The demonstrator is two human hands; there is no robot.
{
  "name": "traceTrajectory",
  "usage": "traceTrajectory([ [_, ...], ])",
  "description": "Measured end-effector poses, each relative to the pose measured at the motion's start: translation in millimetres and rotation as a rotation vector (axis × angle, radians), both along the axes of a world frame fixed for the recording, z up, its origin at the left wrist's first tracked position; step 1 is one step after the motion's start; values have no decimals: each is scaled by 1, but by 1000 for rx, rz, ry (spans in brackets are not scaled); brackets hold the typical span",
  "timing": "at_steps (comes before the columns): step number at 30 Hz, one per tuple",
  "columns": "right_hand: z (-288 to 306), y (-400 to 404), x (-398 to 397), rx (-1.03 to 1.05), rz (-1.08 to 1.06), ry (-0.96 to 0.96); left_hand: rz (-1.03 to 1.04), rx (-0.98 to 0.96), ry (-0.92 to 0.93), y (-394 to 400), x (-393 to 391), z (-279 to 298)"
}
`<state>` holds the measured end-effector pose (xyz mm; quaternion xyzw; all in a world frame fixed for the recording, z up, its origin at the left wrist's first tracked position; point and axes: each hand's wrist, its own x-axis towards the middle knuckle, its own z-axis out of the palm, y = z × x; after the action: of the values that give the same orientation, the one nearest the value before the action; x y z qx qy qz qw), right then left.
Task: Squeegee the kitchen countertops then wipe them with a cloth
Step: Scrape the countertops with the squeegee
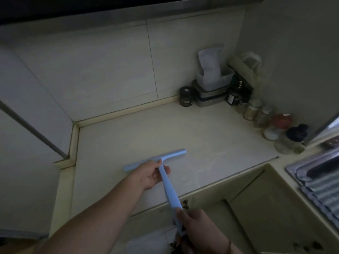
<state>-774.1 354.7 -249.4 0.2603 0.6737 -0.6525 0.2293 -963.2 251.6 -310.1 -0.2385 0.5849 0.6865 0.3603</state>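
1. Light blue squeegee (166,182) lies across the pale countertop (183,129), blade end on the surface near the front-left part of the counter, handle running back over the front edge toward the person
2. Left hand (149,174) holds the squeegee just below the blade, thumb and fingers curled round the top of the handle where it meets the T-shaped head
3. Right hand (194,224) grips the lower end of the handle, fingers wrapped round it, off the counter's front edge; something dark and stringy hangs by this hand, too dim to identify
4. Blade sits slanted, right tip farther back than left tip, apparently touching the countertop
5. Faint pale smear on the countertop to the right of the blade, near the front edge
6. Back-right corner of the countertop: stacked lidded containers (211,95) with a clear plastic tub (215,78) on top holding a white bag; small black jar (186,96) just left of the stack
7. Row of spice jars (255,110) along the right edge, a red-capped one (281,121) and a dark-capped one (296,133) nearer the front
8. Stainless sink (315,173) with ribbed drainer at far right
9. Cabinet door (271,208) stands below the counter front; tiled wall (110,66) behind
10. Scene dim, small details blurred
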Motion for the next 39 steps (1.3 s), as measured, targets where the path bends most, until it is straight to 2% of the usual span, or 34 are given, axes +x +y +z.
traceTrajectory([
  [6,6,52,-103,-102,-111,-3,-3,74,50,73,-108,20],
  [12,-29,93,-216,-68,-147,3,57,33,48,111,-208,2],
  [22,-61,94,-298,-107,-116,-89,102,-50,24,109,-273,-17],
  [26,-70,94,-293,16,-121,-50,38,-71,-20,111,-263,-19],
  [30,-68,98,-262,41,-178,-88,7,-128,-51,116,-235,-17],
  [39,-53,100,-119,64,-172,-115,-82,-83,-113,122,-100,-19],
])
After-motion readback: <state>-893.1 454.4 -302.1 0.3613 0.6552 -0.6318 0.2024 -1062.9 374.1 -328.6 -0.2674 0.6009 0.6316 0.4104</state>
